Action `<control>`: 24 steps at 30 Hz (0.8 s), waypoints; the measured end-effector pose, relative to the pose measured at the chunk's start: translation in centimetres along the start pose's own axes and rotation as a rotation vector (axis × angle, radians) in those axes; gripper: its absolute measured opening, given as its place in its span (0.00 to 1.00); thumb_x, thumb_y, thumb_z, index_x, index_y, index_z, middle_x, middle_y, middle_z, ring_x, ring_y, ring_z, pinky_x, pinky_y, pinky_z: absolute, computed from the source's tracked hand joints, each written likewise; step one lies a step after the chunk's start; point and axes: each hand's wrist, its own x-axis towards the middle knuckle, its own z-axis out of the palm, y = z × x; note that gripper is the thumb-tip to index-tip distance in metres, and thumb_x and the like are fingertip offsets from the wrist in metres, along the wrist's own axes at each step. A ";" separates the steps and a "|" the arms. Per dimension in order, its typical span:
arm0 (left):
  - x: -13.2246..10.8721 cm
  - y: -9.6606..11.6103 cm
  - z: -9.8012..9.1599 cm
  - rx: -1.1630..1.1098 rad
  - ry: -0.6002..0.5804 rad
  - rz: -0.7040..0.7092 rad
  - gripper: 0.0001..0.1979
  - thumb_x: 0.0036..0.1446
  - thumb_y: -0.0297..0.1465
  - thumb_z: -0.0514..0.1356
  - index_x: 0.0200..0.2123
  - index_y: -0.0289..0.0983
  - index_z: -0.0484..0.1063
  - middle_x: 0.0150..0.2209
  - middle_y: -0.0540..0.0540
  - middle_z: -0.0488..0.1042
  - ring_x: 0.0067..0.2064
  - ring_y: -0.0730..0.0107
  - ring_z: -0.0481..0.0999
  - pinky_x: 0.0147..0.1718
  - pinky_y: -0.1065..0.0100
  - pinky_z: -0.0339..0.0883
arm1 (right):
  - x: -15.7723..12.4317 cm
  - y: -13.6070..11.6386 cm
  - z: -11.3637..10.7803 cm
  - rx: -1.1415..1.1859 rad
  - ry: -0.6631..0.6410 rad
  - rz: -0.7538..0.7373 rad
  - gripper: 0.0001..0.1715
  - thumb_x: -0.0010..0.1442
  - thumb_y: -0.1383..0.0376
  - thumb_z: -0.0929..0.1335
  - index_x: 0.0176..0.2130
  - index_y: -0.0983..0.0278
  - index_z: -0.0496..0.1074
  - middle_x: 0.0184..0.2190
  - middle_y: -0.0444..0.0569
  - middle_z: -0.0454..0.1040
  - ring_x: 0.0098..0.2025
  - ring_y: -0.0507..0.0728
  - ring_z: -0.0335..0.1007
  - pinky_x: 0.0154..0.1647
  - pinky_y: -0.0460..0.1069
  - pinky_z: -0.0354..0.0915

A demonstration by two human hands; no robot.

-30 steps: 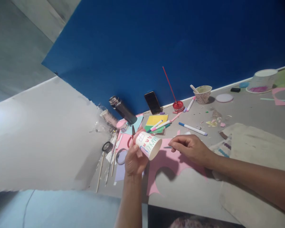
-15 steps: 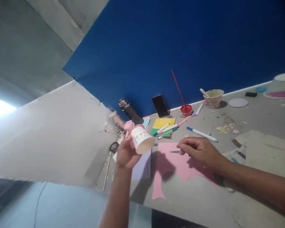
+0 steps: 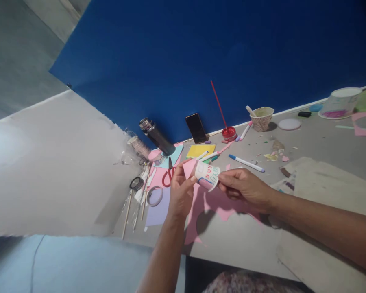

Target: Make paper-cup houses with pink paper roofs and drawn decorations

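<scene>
A white paper cup (image 3: 208,176) with coloured drawn marks is held on its side above the table, its rim towards the right. My left hand (image 3: 182,191) grips it around the base end, where a piece of pink paper (image 3: 189,167) shows. At the rim, my right hand (image 3: 245,187) pinches the cup with closed fingers. Whether a thin tool is also inside that hand is hidden. Under both hands lies a cut pink paper sheet (image 3: 192,231) with curved cutouts. Red-handled scissors (image 3: 167,176) rest just beyond my left hand.
Left of my hands lie a tape roll (image 3: 155,196), black tape (image 3: 136,183) and thin sticks (image 3: 127,213). Behind stand a dark flask (image 3: 158,137), a phone (image 3: 196,128), a red paint pot (image 3: 229,133) and a patterned cup (image 3: 262,121). A blue-capped marker (image 3: 247,163) lies nearby.
The cup has moved right and turned sideways, its rim now towards my right hand. My right hand has come to the rim; the pointed metal tool it held no longer shows. The view has shifted.
</scene>
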 end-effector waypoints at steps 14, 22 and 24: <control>-1.3 0.4 0.3 0.534 0.100 0.427 0.23 0.63 0.33 0.68 0.61 0.47 0.76 0.65 0.43 0.73 0.69 0.50 0.68 0.69 0.52 0.59 | -0.6 0.2 0.5 -0.353 0.185 -0.205 0.25 0.63 0.48 0.70 0.28 0.63 0.83 0.16 0.41 0.64 0.20 0.51 0.58 0.23 0.48 0.57; -0.9 -0.2 1.1 0.654 0.249 0.575 0.16 0.60 0.31 0.69 0.52 0.45 0.82 0.57 0.44 0.79 0.63 0.49 0.74 0.68 0.48 0.61 | -0.9 0.4 0.8 -0.373 0.223 -0.185 0.23 0.64 0.51 0.69 0.29 0.63 0.83 0.15 0.41 0.66 0.18 0.51 0.61 0.19 0.46 0.59; -0.8 -0.2 1.4 0.690 0.286 0.641 0.12 0.59 0.30 0.70 0.47 0.44 0.84 0.53 0.43 0.81 0.59 0.49 0.77 0.65 0.48 0.64 | -1.0 0.4 0.9 -0.388 0.223 -0.196 0.23 0.65 0.52 0.68 0.28 0.63 0.83 0.15 0.41 0.66 0.18 0.50 0.61 0.19 0.46 0.60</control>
